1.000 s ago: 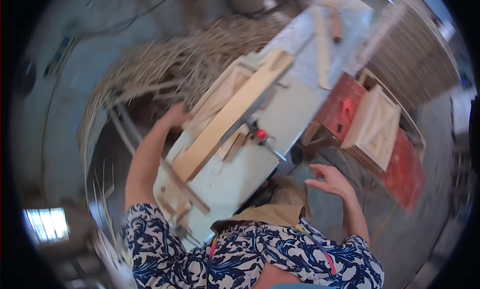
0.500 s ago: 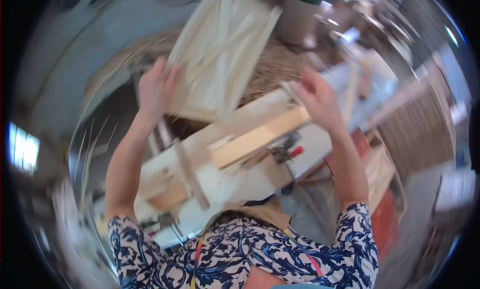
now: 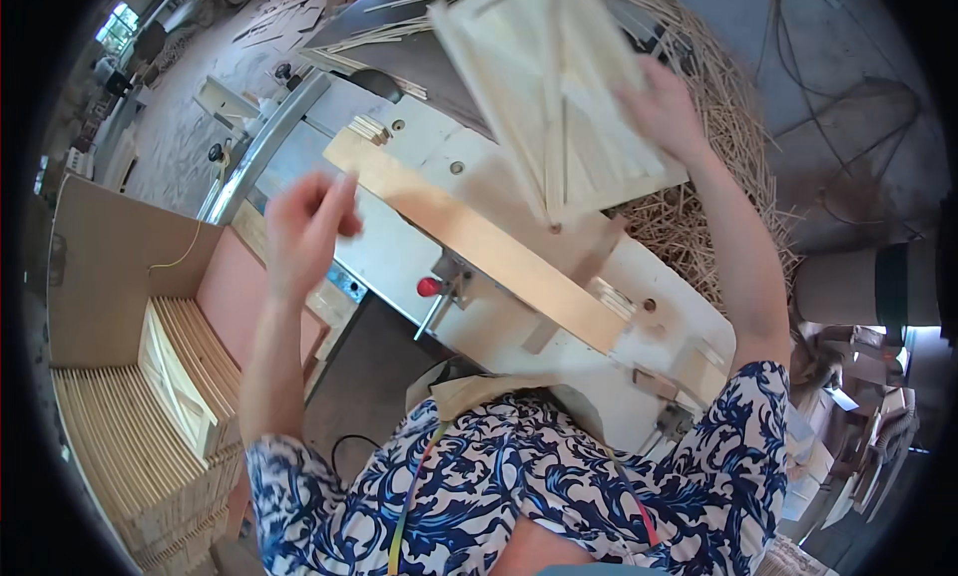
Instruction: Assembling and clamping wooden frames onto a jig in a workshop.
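My right hand (image 3: 664, 112) grips the right edge of a pale wooden frame panel (image 3: 589, 167) with slats crossing it. The panel is slightly blurred and tilted over the far side of a white machine table (image 3: 479, 142); its top runs out of view. My left hand (image 3: 311, 217) is raised at the table's near left side, fingers loosely bent and a little apart, with nothing visible in them. A long light wooden fence bar (image 3: 469, 232) lies diagonally across the table, between my hands. Below it is a clamp with a red knob (image 3: 429, 287).
Many thin wood offcuts (image 3: 689, 217) are heaped behind the table on the right. Stacked panels (image 3: 150, 446) stand at the lower left, beside an upright brown board (image 3: 115, 277). A metal rail (image 3: 264, 137) edges the table's far left. A bin (image 3: 848, 287) stands at the right.
The view has swung round, so the stacked panels now appear at the left. The frame panel now hangs from my right hand; before, it was beside my left hand, which is now apart from it.
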